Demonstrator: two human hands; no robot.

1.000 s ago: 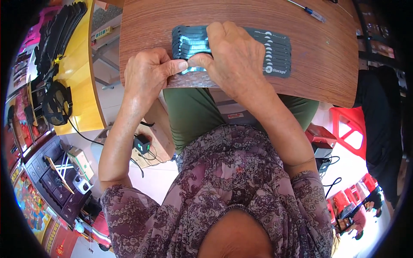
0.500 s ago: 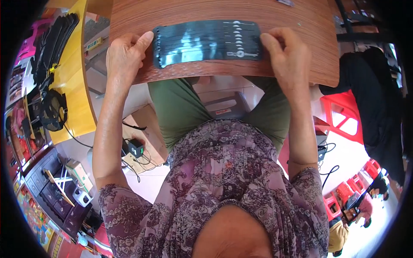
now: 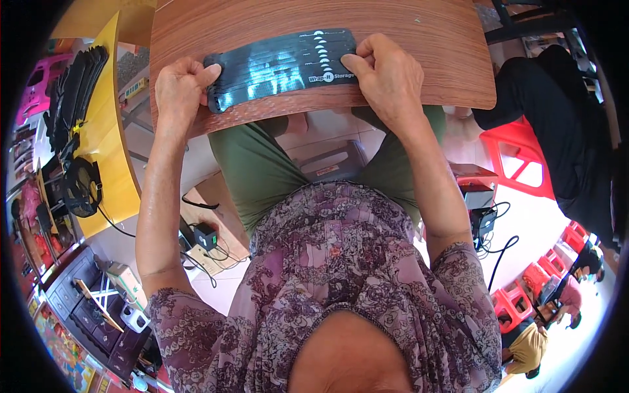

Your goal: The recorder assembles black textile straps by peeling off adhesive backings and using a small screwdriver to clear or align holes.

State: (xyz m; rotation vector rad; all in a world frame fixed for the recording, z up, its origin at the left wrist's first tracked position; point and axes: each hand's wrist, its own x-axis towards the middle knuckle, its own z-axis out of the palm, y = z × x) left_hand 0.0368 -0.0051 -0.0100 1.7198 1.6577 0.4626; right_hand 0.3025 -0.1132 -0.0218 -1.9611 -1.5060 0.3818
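A glossy black sheet of narrow side-by-side strips [image 3: 268, 69] lies along the near edge of the brown wooden table, its right end a little farther from me. White printing and a row of white half-round marks run across its right part. My left hand [image 3: 180, 88] is closed at the left end, thumb on top and the other fingers mostly hidden. At the right end, my right hand [image 3: 391, 77] pinches the edge between thumb and curled fingers. Light glares off the middle of the strips.
Beyond the sheet stretches the wooden tabletop [image 3: 406, 29]. A yellow table [image 3: 111, 150] on the left bears several black strips [image 3: 88, 78]. To the right are a red stool [image 3: 514, 160] and black cloth [image 3: 537, 118]. Cables [image 3: 219, 259] lie below, and people sit at lower right.
The sheet and both hands have shifted left in the picture, the right hand most. The sheet now lies more tilted, its left end nearer me. The whole view has shifted slightly.
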